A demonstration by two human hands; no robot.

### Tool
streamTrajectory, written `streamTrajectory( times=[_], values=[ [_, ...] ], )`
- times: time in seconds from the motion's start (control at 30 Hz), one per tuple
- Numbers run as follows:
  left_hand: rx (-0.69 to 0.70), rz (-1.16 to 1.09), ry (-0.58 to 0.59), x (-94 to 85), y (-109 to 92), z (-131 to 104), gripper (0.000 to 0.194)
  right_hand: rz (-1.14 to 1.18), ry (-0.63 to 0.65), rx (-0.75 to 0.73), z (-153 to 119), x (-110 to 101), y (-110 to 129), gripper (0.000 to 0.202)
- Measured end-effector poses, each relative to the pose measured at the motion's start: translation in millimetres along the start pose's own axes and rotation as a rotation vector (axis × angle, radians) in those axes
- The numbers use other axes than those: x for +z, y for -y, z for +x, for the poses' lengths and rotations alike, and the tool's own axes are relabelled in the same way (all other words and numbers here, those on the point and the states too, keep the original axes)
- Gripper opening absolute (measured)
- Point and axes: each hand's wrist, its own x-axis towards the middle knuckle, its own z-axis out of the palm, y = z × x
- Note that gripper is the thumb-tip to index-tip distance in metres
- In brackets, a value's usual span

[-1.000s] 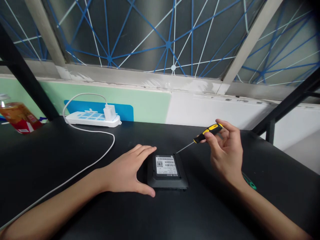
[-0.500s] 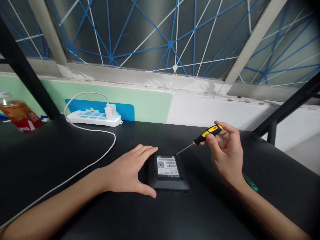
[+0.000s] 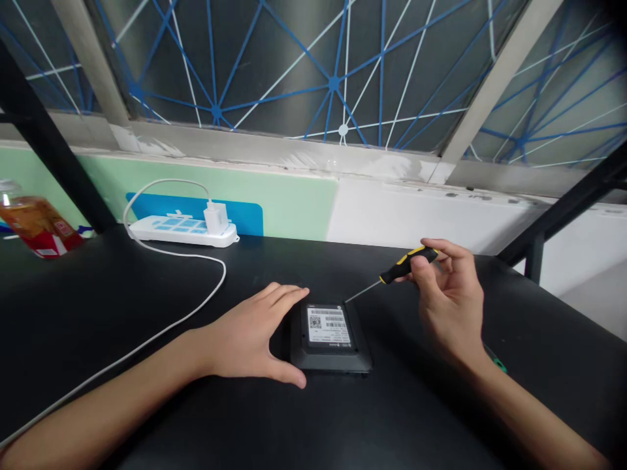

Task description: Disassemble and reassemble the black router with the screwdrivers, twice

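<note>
A flat black box-shaped device (image 3: 333, 360) with a white printed label lies on the black table, label side up. My left hand (image 3: 252, 336) spans its left side, fingers at the far edge and thumb at the near edge, bracing it between them. Pinched by its black and yellow handle, a screwdriver (image 3: 409, 263) slants down to the left from my right hand (image 3: 453, 294). Its tip meets the device at the far right corner. Any screw under the tip is too small to make out.
A white power strip (image 3: 183, 232) with a plugged-in charger (image 3: 216, 217) stands against the wall. Its white cable (image 3: 215, 287) runs along my left forearm. At far left is a bottle (image 3: 39, 225). Something green (image 3: 499, 365) lies partly hidden behind my right wrist.
The screwdriver handle has turned in my right fingers, its yellow patches now facing more upward. My right hand has shifted slightly right. The left hand and device stay put.
</note>
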Motion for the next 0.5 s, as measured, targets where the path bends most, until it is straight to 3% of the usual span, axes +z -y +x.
streamTrajectory(
  times=[0.1, 0.3, 0.5],
  values=[
    [-0.01, 0.008, 0.012, -0.5, -0.7, 0.1, 0.111, -0.02, -0.014, -0.019, 0.9, -1.0, -0.6, 0.028],
    [0.009, 0.016, 0.001, 0.6, 0.1, -0.2, 0.11, 0.045, 0.092, 0.074, -3.9, -2.8, -1.2, 0.035],
    [0.001, 0.021, 0.011, 0.4, 1.0, 0.0, 0.111, -0.072, 0.021, 0.015, -1.6, -2.2, -0.6, 0.032]
  ],
)
